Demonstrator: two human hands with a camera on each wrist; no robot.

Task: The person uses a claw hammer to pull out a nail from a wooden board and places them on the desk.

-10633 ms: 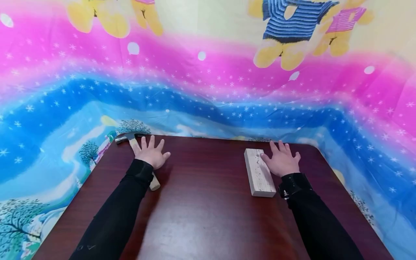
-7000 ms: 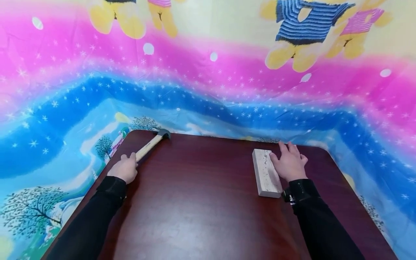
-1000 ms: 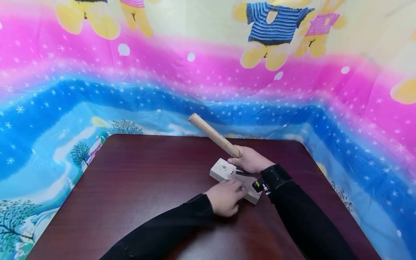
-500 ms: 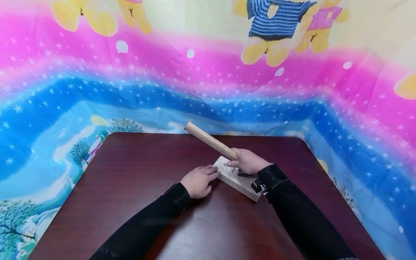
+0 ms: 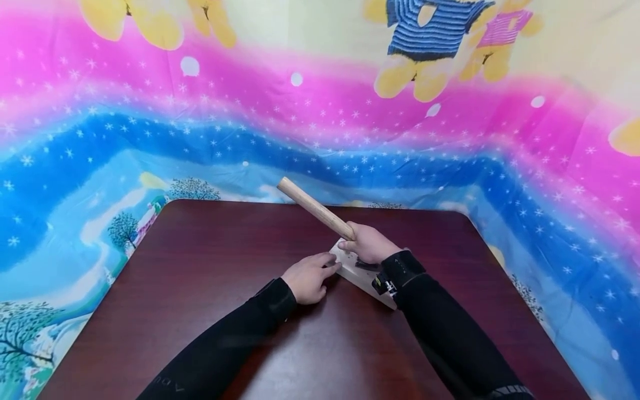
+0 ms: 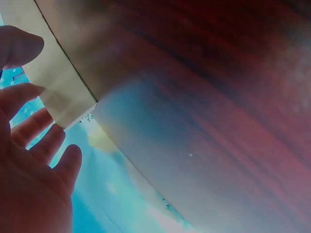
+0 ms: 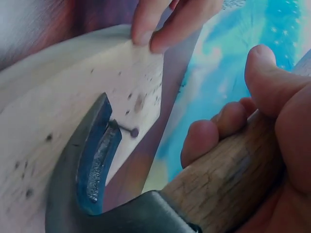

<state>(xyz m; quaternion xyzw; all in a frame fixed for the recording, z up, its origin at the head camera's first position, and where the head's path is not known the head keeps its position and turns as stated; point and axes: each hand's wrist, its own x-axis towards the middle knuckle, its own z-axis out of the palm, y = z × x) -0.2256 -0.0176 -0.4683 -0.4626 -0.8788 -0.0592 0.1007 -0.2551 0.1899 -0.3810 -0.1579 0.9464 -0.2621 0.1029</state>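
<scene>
A pale wooden block [image 5: 360,278] lies slanted on the table. My left hand [image 5: 307,279] pinches its far-left end, thumb at the long side and fingertips at the end edge, as the right wrist view also shows. My right hand [image 5: 372,244] grips a claw hammer [image 5: 315,208] close to its head, the handle end pointing up and left. In the right wrist view the hammer's claw [image 7: 73,165] rests against the block with a nail [image 7: 129,129] at its slot. That nail stands out of the wood with its head exposed. Small dark marks dot the block's face.
A dark red-brown wooden table [image 5: 200,278] with rounded far corners carries the work. Behind it and along its sides hangs a printed cloth [image 5: 280,128] in pink, blue and yellow. Black sleeves cover both forearms.
The hammer has gone from the table's far left into my right hand, and the block has turned and come toward the middle. My left hand has moved from the block's near side to its far-left end.
</scene>
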